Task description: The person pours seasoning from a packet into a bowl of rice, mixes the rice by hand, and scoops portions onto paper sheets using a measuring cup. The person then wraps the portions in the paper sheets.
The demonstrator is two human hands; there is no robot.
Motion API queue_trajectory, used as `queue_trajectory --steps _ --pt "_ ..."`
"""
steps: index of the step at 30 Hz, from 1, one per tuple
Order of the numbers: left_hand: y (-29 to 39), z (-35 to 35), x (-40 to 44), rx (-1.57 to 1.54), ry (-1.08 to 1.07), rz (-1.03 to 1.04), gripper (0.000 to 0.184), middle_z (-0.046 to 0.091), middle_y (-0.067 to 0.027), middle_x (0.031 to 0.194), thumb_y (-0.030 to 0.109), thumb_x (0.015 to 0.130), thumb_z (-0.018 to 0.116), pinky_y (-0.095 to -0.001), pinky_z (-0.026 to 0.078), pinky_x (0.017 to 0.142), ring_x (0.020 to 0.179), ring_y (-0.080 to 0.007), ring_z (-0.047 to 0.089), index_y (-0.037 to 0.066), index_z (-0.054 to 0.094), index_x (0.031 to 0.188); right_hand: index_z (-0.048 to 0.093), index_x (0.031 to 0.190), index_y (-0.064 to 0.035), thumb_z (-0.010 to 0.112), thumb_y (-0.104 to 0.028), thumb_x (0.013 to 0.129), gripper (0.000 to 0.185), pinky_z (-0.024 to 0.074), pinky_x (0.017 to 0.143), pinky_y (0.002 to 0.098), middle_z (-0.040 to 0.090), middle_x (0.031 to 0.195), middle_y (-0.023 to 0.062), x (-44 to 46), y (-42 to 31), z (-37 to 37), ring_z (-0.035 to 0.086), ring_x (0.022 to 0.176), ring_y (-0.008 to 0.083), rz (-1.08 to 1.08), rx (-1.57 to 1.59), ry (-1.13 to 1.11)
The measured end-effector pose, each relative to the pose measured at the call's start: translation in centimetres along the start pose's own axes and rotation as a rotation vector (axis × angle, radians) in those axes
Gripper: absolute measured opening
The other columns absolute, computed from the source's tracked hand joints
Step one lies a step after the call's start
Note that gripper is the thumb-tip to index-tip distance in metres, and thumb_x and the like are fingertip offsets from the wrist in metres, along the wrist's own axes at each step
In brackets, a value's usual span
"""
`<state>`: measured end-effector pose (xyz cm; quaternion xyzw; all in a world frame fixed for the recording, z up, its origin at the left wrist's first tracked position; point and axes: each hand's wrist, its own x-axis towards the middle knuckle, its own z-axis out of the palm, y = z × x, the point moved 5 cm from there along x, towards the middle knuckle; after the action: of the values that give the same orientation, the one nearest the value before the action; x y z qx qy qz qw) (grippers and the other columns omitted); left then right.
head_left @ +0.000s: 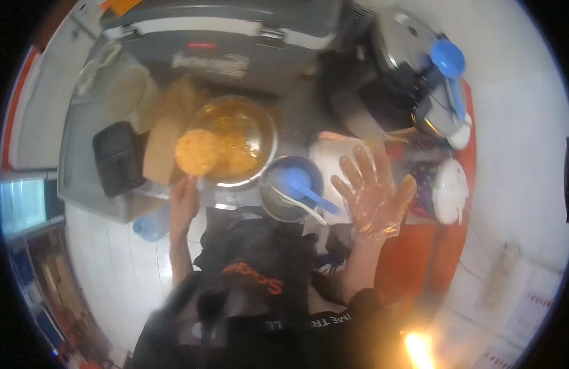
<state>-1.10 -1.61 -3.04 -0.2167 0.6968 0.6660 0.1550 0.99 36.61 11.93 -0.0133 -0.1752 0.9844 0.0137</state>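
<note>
Black tray [118, 158]: here on the far left, just beside the brown cardboard [163, 150].
Left hand [185, 200]: bare, fingers drawn together at the near edge of the round orange portion [196, 152], and they seem to have hold of it; whether by a handle, I can't tell from here!
Round orange portion: straight ahead of those left fingertips, away from the body, over the left side of the large bowl [273, 136]. The left hand is clearly the nearer one. Long axis? None that I can make out; it's nearly circular.
Its look: light orange, grainy on top, edges softened by blur.
Large bowl: shiny metal, yellow-orange food [238, 150] lying inside.
Small bowl [277, 208]: right beside it, toward the body, blue scoop [312, 194] in it, handle pointing right.
Right hand [370, 190]: clear plastic glove [383, 229], palm up, fingers spread wide, pinching nothing, well apart from the portion!
</note>
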Motion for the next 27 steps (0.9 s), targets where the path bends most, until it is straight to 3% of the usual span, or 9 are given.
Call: queue_trajectory --steps 3,6,7,10,11,16,22,27 --pt "0.6 -0.1 -0.5 -0.036 0.009 0.017 0.031 0.046 0.0095 0.062 0.032 0.104 0.056 -0.0219 0.027 0.042 0.049 -0.0002 0.038 0.006 0.068 0.114 0.031 0.153 0.0021 0.056 -0.062 0.094 0.091 0.0371 0.111 0.0670 0.036 0.153 0.0327 2.1 3.6 0.2 0.038 0.139 0.0542 0.142 -0.179 0.059" --pt "0.9 -0.1 -0.4 -0.041 -0.018 -0.009 0.042 0.048 0.0077 0.063 0.032 0.104 0.056 -0.0224 0.030 0.046 0.051 -0.0020 0.039 0.002 0.062 0.134 0.031 0.153 0.0023 0.055 -0.057 0.097 0.086 0.0397 0.109 0.0658 0.036 0.152 0.0334 3.2 5.6 0.2 0.039 0.138 0.0534 0.194 -0.118 0.049" --pt "0.9 -0.1 -0.3 -0.041 -0.008 -0.009 0.042 0.048 0.0077 0.063 0.032 0.104 0.056 -0.0224 0.030 0.046 0.051 -0.0020 0.039 0.002 0.062 0.134 0.031 0.153 0.0023 0.053 -0.056 0.098 0.083 0.0404 0.109 0.0652 0.037 0.152 0.0335 3.4 5.6 0.1 0.040 0.138 0.0530 0.188 -0.070 0.049" --pt "1.3 1.3 0.1 -0.050 -0.083 0.046 0.029 0.041 0.0078 0.061 0.031 0.107 0.053 -0.0204 0.026 0.041 0.045 -0.0015 0.033 0.005 0.065 0.112 0.034 0.152 0.0022 0.048 -0.053 0.102 0.076 0.0404 0.111 0.0627 0.040 0.151 0.0315 2.8 3.6 -0.1 0.041 0.139 0.0496 0.084 -0.100 0.041" --pt "1.3 1.7 0.0 -0.044 -0.110 0.040 0.029 0.041 0.0078 0.061 0.031 0.107 0.053 -0.0204 0.026 0.041 0.045 -0.0015 0.033 0.005 0.065 0.112 0.035 0.151 0.0021 0.047 -0.052 0.103 0.074 0.0405 0.111 0.0620 0.041 0.151 0.0306 2.2 2.3 -0.4 0.042 0.139 0.0482 0.019 -0.078 0.050" --pt "4.3 5.8 -1.8 0.037 -0.349 0.038 0.030 0.047 0.0051 0.060 0.031 0.106 0.053 -0.0207 0.034 0.041 0.046 -0.0033 0.045 0.004 0.063 0.099 0.037 0.151 -0.0009 0.045 -0.051 0.104 0.070 0.0372 0.115 0.0579 0.045 0.150 0.0240 -3.3 -4.6 -2.4 0.041 0.141 0.0432 -0.210 -0.045 0.113" --pt "6.8 16.9 -6.9 0.090 -0.563 -0.047 0.031 0.056 0.0001 0.066 0.031 0.105 0.055 -0.0210 0.041 0.042 0.049 -0.0068 0.054 0.002 0.062 0.094 0.035 0.153 -0.0022 0.045 -0.049 0.105 0.068 0.0392 0.112 0.0590 0.042 0.152 0.0226 -10.6 -10.9 -7.1 0.042 0.139 0.0430 -0.416 0.026 0.237" --pt "3.2 30.7 -12.4 -0.015 -0.725 -0.194 0.031 0.058 0.0007 0.074 0.031 0.105 0.055 -0.0207 0.038 0.042 0.052 -0.0054 0.052 0.002 0.062 0.098 0.033 0.153 -0.0008 0.045 -0.048 0.105 0.068 0.0386 0.113 0.0585 0.041 0.152 0.0242 -14.4 -18.0 -11.8 0.041 0.139 0.0445 -0.386 0.023 0.182"
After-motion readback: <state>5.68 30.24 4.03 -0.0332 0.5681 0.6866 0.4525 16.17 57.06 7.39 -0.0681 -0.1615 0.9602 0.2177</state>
